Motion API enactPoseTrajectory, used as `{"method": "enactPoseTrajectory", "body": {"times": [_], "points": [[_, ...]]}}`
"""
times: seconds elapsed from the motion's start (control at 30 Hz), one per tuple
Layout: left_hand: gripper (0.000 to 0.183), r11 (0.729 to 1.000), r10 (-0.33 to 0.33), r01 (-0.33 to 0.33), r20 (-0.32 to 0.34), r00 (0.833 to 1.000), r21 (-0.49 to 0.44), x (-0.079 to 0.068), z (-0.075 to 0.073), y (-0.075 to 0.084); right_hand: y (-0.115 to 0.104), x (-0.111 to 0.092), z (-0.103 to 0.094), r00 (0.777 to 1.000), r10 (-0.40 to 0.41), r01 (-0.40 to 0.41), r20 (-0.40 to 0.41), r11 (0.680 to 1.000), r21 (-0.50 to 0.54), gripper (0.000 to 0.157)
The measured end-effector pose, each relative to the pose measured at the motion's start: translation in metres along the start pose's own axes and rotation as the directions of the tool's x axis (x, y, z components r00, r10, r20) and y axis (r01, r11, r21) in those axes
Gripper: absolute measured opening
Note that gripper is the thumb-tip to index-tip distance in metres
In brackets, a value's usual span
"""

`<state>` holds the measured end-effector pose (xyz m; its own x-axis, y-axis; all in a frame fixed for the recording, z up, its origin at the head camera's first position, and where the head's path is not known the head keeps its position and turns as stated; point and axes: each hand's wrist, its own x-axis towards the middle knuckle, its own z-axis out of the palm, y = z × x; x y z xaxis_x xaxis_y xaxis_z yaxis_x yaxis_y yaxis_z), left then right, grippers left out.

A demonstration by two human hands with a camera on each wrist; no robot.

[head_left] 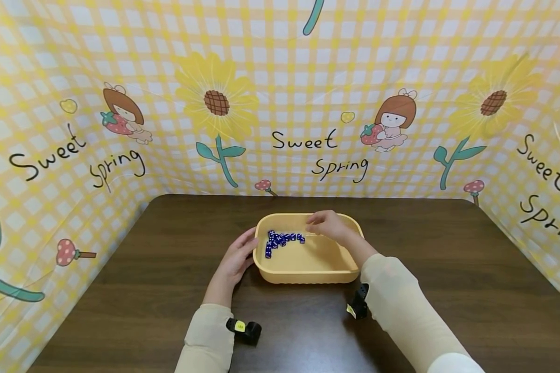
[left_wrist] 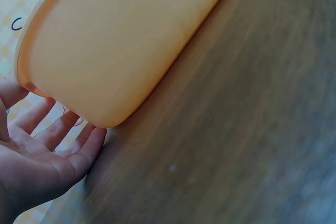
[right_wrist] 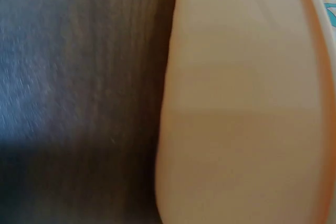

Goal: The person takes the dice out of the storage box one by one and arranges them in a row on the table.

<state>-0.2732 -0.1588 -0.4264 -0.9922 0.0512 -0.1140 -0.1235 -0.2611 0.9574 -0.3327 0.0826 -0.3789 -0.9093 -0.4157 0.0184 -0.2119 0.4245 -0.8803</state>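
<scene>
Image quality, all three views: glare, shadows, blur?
Head: clearest, with pale sheen low on the dark brown wooden table; left wrist: dimmer, table grain smeared; right wrist: soft overall, bluish glare at far left, darker shading across the lower part of the yellow rounded plastic tub.

Rm in tub [head_left: 324,256], R of dice [head_left: 280,240]

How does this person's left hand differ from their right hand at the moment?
The left hand is at the left end of the yellow tub, while the right hand is over its inside, right of the blue dice. The left hand holds the tub's edge; whether the right hand holds anything can't be made out. Both are bare, with cream sleeves behind them.
</scene>
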Motion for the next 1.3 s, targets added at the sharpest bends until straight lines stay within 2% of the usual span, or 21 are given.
{"method": "enactPoseTrajectory", "body": {"times": [0.17, 0.23, 0.3, 0.37, 0.47, 0.53, 0.57, 0.67, 0.8, 0.83, 0.87, 0.9, 0.93, 0.97, 1.03, 1.13, 1.17, 1.2, 1.27, 1.3], "points": [[0.041, 1.0, -0.001, 0.001, -0.006, 1.0, -0.004, 0.0, 0.001, 0.001, -0.023, -0.013, 0.009, 1.0, 0.015, -0.014, 0.013, 0.999, -0.034, 0.022], [0.041, 1.0, -0.001, 0.001, -0.008, 1.0, 0.002, -0.001, 0.001, 0.001, -0.022, -0.011, 0.013, 0.999, 0.036, -0.036, 0.006, 0.999, -0.035, 0.023], [0.041, 1.0, 0.003, -0.003, -0.009, 1.0, 0.004, -0.001, 0.001, 0.001, -0.003, 0.0, 0.016, 1.0, 0.022, -0.022, 0.001, 0.999, -0.043, 0.022], [0.041, 1.0, 0.002, -0.002, -0.012, 1.0, 0.0, -0.001, 0.001, 0.001, 0.042, 0.028, 0.018, 1.0, -0.024, 0.024, -0.001, 0.998, -0.054, 0.021], [0.042, 1.0, 0.004, -0.004, -0.012, 1.0, 0.002, -0.001, 0.001, 0.001, 0.126, 0.077, 0.021, 0.993, -0.117, 0.118, 0.007, 0.992, -0.055, 0.023], [0.042, 1.0, 0.001, -0.001, -0.013, 1.0, 0.003, -0.001, 0.001, 0.0, 0.172, 0.106, 0.024, 0.992, -0.129, 0.129, 0.005, 0.99, -0.057, 0.026], [0.042, 1.0, 0.002, -0.002, -0.011, 1.0, 0.006, -0.001, 0.001, 0.0, 0.177, 0.109, 0.025, 0.993, -0.115, 0.114, -0.001, 0.991, -0.069, 0.026], [0.042, 1.0, 0.004, -0.004, -0.01, 1.0, 0.009, -0.001, 0.001, 0.0, 0.138, 0.081, 0.026, 0.996, -0.087, 0.086, -0.017, 0.993, -0.08, 0.021], [0.043, 1.0, 0.005, -0.004, -0.008, 1.0, 0.015, -0.001, 0.001, 0.0, 0.048, 0.025, 0.025, 0.999, 0.004, -0.007, -0.036, 0.995, -0.097, 0.016], [0.043, 1.0, 0.003, -0.003, -0.009, 1.0, 0.015, -0.001, 0.001, 0.0, 0.046, 0.024, 0.025, 0.999, 0.014, -0.018, -0.038, 0.995, -0.098, 0.016], [0.043, 1.0, 0.001, -0.001, -0.008, 1.0, 0.013, -0.001, 0.001, 0.0, 0.029, 0.013, 0.025, 0.999, 0.014, -0.019, -0.045, 0.995, -0.097, 0.015], [0.043, 1.0, 0.001, -0.001, -0.008, 1.0, 0.014, -0.001, 0.001, 0.0, 0.016, 0.007, 0.025, 0.997, 0.067, -0.072, -0.049, 0.991, -0.112, 0.016], [0.043, 1.0, 0.0, 0.0, -0.008, 1.0, 0.013, -0.001, 0.001, 0.001, 0.028, 0.013, 0.026, 0.999, 0.027, -0.031, -0.046, 0.994, -0.106, 0.015], [0.042, 1.0, -0.001, 0.001, -0.008, 1.0, 0.013, -0.001, 0.001, 0.001, 0.04, 0.019, 0.027, 0.999, 0.019, -0.025, -0.045, 0.991, -0.128, 0.015], [0.042, 1.0, 0.0, 0.0, -0.009, 1.0, 0.013, -0.002, 0.001, 0.0, 0.091, 0.051, 0.031, 0.999, 0.0, -0.006, -0.044, 0.991, -0.134, 0.017], [0.042, 1.0, -0.001, 0.001, -0.013, 1.0, 0.012, -0.002, 0.001, 0.0, 0.185, 0.109, 0.036, 0.998, -0.05, 0.044, -0.037, 0.987, -0.153, 0.024], [0.042, 1.0, 0.0, 0.0, -0.013, 1.0, 0.014, -0.002, 0.001, 0.0, 0.197, 0.118, 0.037, 0.999, -0.032, 0.025, -0.038, 0.986, -0.164, 0.027], [0.042, 1.0, 0.001, -0.001, -0.013, 1.0, 0.016, -0.002, 0.001, 0.0, 0.214, 0.127, 0.036, 0.998, -0.052, 0.048, -0.028, 0.989, -0.141, 0.03], [0.043, 1.0, -0.001, 0.001, -0.018, 1.0, 0.013, -0.002, 0.001, 0.0, 0.213, 0.126, 0.036, 0.997, -0.08, 0.077, -0.021, 0.989, -0.13, 0.03], [0.042, 1.0, 0.0, 0.0, -0.019, 1.0, 0.014, -0.002, 0.001, 0.0, 0.222, 0.131, 0.037, 0.996, -0.089, 0.086, -0.019, 0.988, -0.126, 0.027]]}}
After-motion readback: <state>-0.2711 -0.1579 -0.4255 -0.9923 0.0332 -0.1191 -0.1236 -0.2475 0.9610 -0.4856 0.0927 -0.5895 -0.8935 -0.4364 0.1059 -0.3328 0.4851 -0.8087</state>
